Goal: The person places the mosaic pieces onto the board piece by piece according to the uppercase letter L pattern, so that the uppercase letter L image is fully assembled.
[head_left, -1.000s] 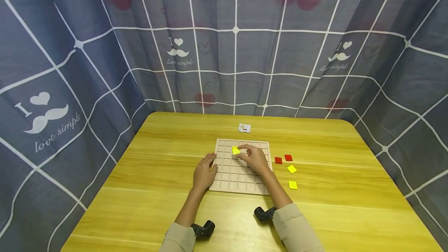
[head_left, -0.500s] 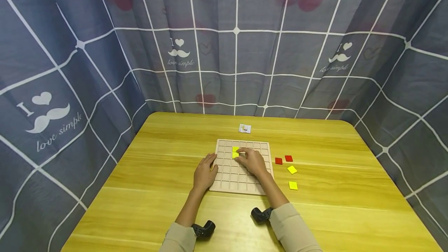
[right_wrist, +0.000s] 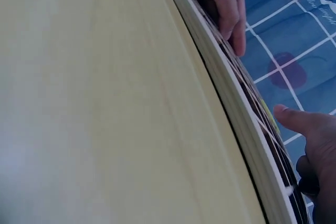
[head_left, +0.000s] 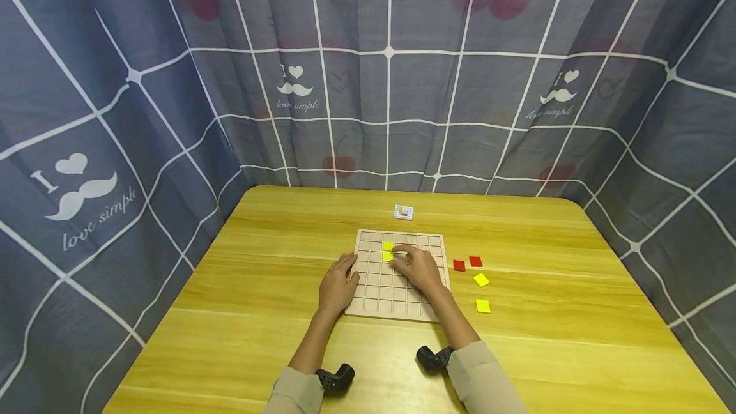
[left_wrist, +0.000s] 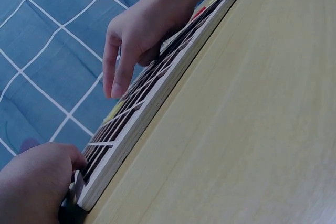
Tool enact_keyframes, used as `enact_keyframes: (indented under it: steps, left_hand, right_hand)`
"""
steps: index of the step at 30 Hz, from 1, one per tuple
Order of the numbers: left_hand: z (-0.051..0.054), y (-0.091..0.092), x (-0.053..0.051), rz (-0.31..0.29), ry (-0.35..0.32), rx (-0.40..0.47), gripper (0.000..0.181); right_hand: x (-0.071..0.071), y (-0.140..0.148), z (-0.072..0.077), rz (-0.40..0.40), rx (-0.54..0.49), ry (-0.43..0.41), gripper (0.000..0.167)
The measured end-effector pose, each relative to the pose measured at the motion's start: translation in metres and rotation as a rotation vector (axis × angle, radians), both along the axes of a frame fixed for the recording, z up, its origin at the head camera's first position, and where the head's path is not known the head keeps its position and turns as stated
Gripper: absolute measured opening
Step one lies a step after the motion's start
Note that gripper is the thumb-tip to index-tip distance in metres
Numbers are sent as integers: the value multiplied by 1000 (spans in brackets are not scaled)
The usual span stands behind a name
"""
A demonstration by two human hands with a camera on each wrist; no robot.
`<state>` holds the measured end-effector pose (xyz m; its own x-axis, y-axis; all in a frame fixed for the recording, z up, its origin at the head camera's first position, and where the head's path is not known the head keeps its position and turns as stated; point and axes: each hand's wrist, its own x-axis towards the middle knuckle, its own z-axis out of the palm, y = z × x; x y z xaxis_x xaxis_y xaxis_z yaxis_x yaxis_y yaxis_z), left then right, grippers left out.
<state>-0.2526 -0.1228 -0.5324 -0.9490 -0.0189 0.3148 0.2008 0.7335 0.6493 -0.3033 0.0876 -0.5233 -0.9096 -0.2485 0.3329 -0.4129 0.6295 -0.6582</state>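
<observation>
The wooden grid board (head_left: 368,299) lay flat on the wood-grain table (head_left: 241,299). Two yellow square tiles sat in adjoining cells of its far left part, the far yellow tile (head_left: 388,246) directly beyond the near yellow tile (head_left: 387,256). The right hand (head_left: 420,270) hung low over the board just right of them, thumb and forefinger parted by a modest gap, with nothing visible between them; whether a fingertip touched a tile could not be told. The left hand (head_left: 336,285) rested along the board's left edge, fingers extended rather than wrapped around it.

The likeliest trouble was a fingertip catching a tile's edge and tipping it out of its cell, since the right hand was so near. If the near tile was not fully seated, which the views did not settle, a sideways brush could skew it. A slackened left hand might let the board slide. Right of the board, a careless forearm could scatter the loose red tiles (head_left: 459,266) and loose yellow tiles (head_left: 483,306).
</observation>
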Motion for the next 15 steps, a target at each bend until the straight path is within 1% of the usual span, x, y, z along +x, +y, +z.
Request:
enact_keyframes:
  steps: [4,7,12,15]
  left_hand:
    - [1,0,0,-5,3,2,39]
    - [2,0,0,-3,12,1,39]
    - [1,0,0,-1,17,-7,39]
    - [0,0,-1,8,13,-12,39]
  right_hand:
    - [7,8,2,-9,-57,-1,30]
    - [11,16,5,-15,-83,27,30]
    - [17,39,11,-51,-91,94,32]
    - [23,57,15,-90,-85,112,32]
